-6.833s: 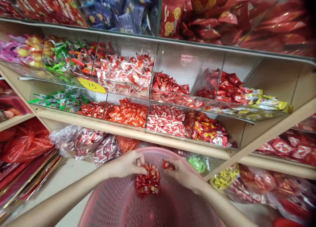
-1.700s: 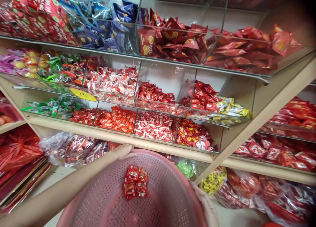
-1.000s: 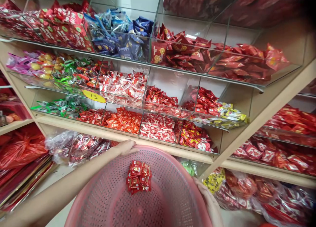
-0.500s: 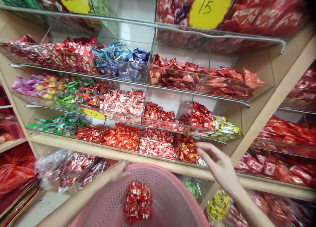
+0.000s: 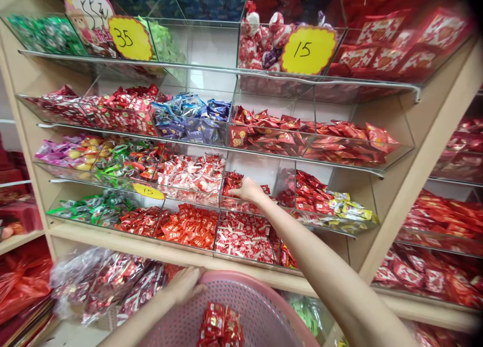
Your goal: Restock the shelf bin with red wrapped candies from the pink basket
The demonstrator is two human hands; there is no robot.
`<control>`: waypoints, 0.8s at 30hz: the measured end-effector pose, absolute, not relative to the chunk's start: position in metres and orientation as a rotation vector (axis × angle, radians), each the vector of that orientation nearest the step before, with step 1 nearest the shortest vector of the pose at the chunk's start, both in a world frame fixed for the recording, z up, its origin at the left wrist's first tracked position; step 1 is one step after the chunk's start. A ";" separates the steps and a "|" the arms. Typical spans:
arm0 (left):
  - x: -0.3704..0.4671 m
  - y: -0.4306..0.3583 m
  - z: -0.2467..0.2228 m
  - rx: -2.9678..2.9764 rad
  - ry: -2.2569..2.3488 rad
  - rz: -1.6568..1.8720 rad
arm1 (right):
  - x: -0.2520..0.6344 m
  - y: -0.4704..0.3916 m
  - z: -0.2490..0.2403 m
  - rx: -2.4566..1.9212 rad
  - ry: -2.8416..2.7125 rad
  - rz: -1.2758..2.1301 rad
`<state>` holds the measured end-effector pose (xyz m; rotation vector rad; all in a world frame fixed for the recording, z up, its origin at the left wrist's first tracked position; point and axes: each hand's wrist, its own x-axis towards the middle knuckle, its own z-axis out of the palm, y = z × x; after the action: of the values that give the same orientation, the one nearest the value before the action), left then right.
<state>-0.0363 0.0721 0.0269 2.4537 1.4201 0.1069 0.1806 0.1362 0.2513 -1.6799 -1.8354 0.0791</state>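
My left hand (image 5: 185, 285) grips the rim of a pink perforated plastic basket (image 5: 266, 288), its fingers at the left side of the rim. A small pile of red candy packets (image 5: 217, 323) lies inside the basket. My right hand (image 5: 249, 190) reaches into a clear bin on the shelf and is closed on small red-wrapped candies (image 5: 233, 182). Its fingertips are partly hidden among the wrappers. Right below that bin is one of red and white candies (image 5: 245, 236).
Clear dividers split the wooden shelf (image 5: 181, 247) into candy bins. Blue packets (image 5: 188, 110), orange-red packets (image 5: 190, 226) and yellow packets (image 5: 350, 208) fill others. Yellow price tags (image 5: 308, 50) hang above. Plastic bags of sweets (image 5: 101, 281) lie below left.
My right hand has moved up and left, from beside the lower right bin into the bin of red candies. My left hand stays at the basket rim. The view has tilted up slightly.
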 end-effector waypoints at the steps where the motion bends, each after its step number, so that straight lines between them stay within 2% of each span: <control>1: -0.036 0.071 0.028 2.465 1.427 0.099 | 0.180 0.138 0.251 -1.696 -1.823 0.096; 8: -0.036 0.072 0.028 2.531 1.446 0.056 | 0.191 0.141 0.255 -1.641 -1.805 0.242; 24: -0.030 0.063 0.028 2.672 1.533 -0.056 | 0.173 0.166 0.240 -1.406 -1.742 0.234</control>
<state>-0.0301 0.0633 0.0281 2.6723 1.5325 -0.0564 0.1730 0.1658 0.2403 -1.4057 -1.7421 0.2335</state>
